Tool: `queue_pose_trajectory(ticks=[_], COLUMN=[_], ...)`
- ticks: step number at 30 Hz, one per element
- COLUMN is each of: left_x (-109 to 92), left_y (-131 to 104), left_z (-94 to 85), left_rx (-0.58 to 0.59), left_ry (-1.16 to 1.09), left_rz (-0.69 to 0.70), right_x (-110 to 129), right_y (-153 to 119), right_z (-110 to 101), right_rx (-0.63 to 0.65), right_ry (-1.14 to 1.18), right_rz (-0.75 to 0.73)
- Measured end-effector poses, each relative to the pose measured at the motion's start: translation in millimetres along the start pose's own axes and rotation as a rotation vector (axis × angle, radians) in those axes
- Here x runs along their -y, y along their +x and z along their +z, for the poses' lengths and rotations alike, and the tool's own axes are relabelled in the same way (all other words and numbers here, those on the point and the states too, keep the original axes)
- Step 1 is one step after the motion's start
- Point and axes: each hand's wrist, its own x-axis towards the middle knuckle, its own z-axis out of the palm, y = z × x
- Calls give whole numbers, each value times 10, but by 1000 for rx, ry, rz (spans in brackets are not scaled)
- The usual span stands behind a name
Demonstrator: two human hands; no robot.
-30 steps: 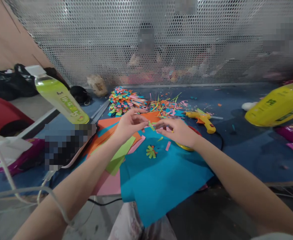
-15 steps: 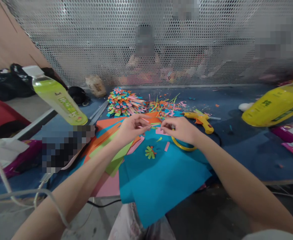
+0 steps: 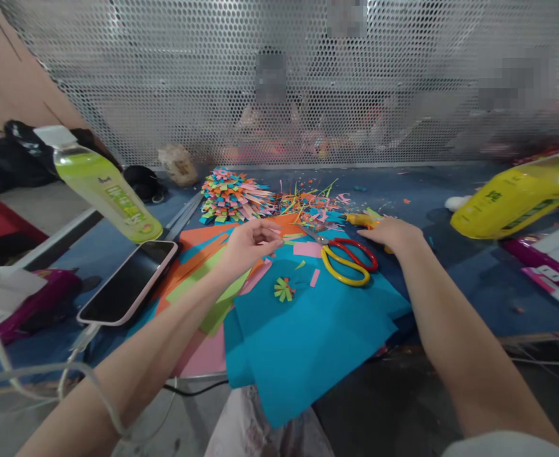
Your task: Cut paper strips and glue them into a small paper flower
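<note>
My left hand [image 3: 253, 244] is closed, thumb and fingertips together over the paper sheets; what it pinches is too small to name. My right hand [image 3: 394, 233] reaches over the yellow glue gun [image 3: 363, 220], partly covering it; whether its fingers grip the gun is hidden. Between my hands lie scissors [image 3: 350, 260] with one red and one yellow handle. A small green and orange paper flower [image 3: 284, 289] rests on the blue paper [image 3: 317, 336]. Pink strips and green scraps lie around it. Behind my left hand are bundles of fringed paper [image 3: 234, 197].
A tilted green-tea bottle [image 3: 110, 190] and a phone [image 3: 129, 282] with a white cable are at left. Paper shavings [image 3: 312, 203] lie near the perforated metal panel [image 3: 188, 82]. At right are a yellow bottle [image 3: 518, 197] and a purple tissue pack [image 3: 541, 257].
My right hand has moved right, away from my left hand, to the glue gun. The scissors are now uncovered. My left hand has stayed nearly in place.
</note>
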Motion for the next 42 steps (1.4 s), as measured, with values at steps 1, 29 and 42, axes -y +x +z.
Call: queue_pose_trajectory(ticks=[1,29,42], left_x=[-1,-38,8], left_y=[0,37,48], left_z=[-1,2,-26], left_rx=[2,-115,-105], left_ry=[3,-360,-396], left_rz=[-3,-211,-207], right_x=[-11,425,452], right_y=[27,-460,-492], right_z=[-1,-256,-253], right_rx=[32,-678,-647], right_ry=[-8,131,72], right_rz=[36,-905,-892])
